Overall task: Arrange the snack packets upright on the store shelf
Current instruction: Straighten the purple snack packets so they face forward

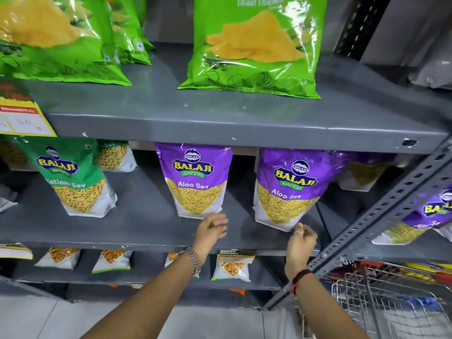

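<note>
Grey metal shelf (151, 231) carries two purple Aloo Sev packets (195, 179), both upright. Left hand (211, 231) is loosely open below one; right hand (302, 243) pinches the bottom corner of the other packet (286, 189). Probably light, crinkly, slippery; hold by the seams.

Snack packets stood on the grey middle shelf (146, 231)

Two purple packets are set upright side by side toward the shelf's right end: the left purple packet (195, 179) stands straight, the right purple packet (283, 189) is tilted slightly and stands nearer the front edge. A green packet (73, 179) is stood leaning near the left end, with another green packet (115, 155) behind it.
</note>
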Demonstrator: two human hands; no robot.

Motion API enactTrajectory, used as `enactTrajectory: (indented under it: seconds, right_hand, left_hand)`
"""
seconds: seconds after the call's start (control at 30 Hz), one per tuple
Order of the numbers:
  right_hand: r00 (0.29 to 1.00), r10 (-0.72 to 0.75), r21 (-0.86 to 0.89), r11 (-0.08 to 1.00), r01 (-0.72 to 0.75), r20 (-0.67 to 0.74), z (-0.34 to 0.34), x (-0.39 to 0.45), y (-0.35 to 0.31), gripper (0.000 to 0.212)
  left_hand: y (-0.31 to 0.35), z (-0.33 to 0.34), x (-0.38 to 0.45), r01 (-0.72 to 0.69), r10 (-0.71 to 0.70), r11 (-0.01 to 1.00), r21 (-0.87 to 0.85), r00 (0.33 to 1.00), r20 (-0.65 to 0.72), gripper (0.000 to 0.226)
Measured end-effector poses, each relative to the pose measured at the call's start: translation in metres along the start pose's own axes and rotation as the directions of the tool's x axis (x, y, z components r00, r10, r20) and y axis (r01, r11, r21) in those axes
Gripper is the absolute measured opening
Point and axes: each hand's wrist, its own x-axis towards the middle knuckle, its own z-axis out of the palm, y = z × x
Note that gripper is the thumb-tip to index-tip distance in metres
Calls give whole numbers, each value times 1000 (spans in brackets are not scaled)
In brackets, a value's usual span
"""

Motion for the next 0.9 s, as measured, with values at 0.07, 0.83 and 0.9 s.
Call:
enactTrajectory:
  seconds: [0.07, 0.83, 0.9]
  right_hand:
    - [995, 88, 30, 996, -89, 43, -6, 19, -11, 38]
    - [906, 262, 10, 960, -281, 331, -1, 77, -36, 43]
    - [920, 278, 3, 957, -290, 275, -5, 68, -28, 47]
  left_hand:
    - [8, 31, 12, 3, -7, 998, 70, 998, 63, 46]
    - [7, 112, 45, -25, -52, 951, 308, 969, 240, 79]
    - [2, 102, 42, -60, 9, 949, 311, 987, 162, 69]
